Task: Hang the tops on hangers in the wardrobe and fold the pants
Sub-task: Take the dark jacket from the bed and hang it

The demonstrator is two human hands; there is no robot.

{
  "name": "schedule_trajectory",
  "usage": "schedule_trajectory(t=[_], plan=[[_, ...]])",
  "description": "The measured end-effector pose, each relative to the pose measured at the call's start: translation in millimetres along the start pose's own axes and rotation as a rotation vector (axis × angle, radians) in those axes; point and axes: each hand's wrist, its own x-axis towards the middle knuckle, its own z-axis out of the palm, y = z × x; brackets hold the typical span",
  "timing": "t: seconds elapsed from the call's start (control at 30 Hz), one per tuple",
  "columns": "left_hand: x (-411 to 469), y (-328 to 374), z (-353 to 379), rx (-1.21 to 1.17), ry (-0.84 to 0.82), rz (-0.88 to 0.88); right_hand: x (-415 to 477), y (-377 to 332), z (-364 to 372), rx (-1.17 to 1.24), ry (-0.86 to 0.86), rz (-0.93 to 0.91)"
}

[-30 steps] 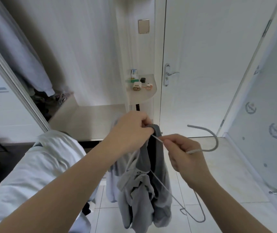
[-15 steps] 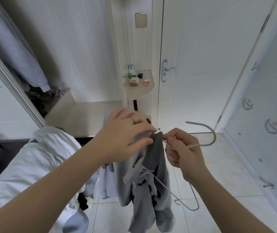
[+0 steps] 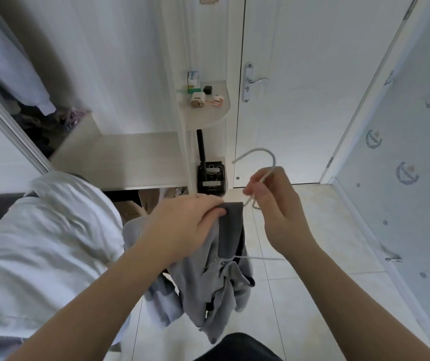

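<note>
**Grey top held up against a wire hanger**

We see a white door (image 3: 312, 100) filling the far wall, its metal handle (image 3: 256, 80) pointing right. At the left lies a big heap of white cloth (image 3: 47, 243), and behind it the wardrobe (image 3: 130, 157) stands open, with a pale garment (image 3: 8, 61) hanging at the upper left.

The grey top (image 3: 219, 280) hangs in mid-air between the two forearms, above the tiled floor (image 3: 325, 243). It is bunched and creased, not spread out. Its body is light grey and droops in loose folds. A darker grey strip runs down from the upper edge, which sits right beside the hanger's lower neck.

The left hand (image 3: 182, 225) grips that upper edge, with its fingers curled over the cloth. The right hand (image 3: 273, 204) pinches the thin neck of the hanger (image 3: 274, 160) between thumb and fingertips. The hook curves up above the hand, and one wire arm pokes sideways out of the folds below the wrist.

A small rounded shelf (image 3: 208, 118) beside the door carries a few little boxes and gadgets (image 3: 198, 99).
</note>
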Motion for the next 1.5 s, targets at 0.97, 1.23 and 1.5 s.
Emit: schedule_trajectory(t=[0.97,1.23,1.5], plan=[[-63,-16,12,-0.499,0.409,-0.467,-86,99,58,-0.289,-0.67,0.194],[-83,-40,-3,-0.439,0.346,-0.42,-57,143,-2,-0.986,-0.64,-0.065],[-84,-57,-22,-0.359,0.256,-0.378,-5,126,-47,-0.875,-0.421,-0.141]])
